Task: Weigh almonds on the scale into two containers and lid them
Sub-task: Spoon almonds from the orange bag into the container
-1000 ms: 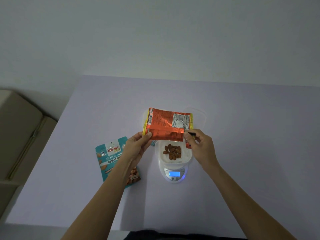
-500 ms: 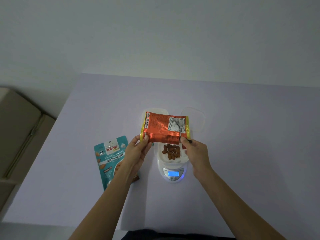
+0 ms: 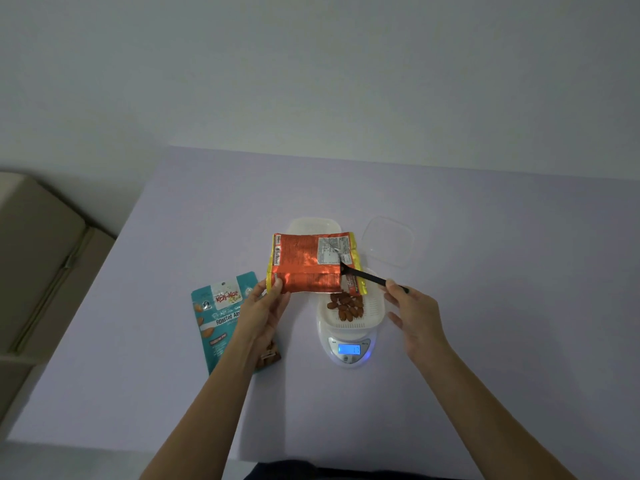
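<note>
Left hand [image 3: 266, 306] is pinching the orange packet [image 3: 304, 265] above the scale [image 3: 349, 351]. Right hand [image 3: 412, 313] is pinching a black spoon [image 3: 367, 276]. Almonds [image 3: 346, 304] are lying in the scale's container [image 3: 375, 308], and the table [image 3: 502, 306] is spreading wide rightward.

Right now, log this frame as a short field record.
left hand: holds orange packet by its lower corner
right hand: pinches black utensil, tip at the packet
scale: display lit, white container on it
almonds: in that container
clear lid: on table beyond the scale
teal pouch: lying on table, left of scale
</note>
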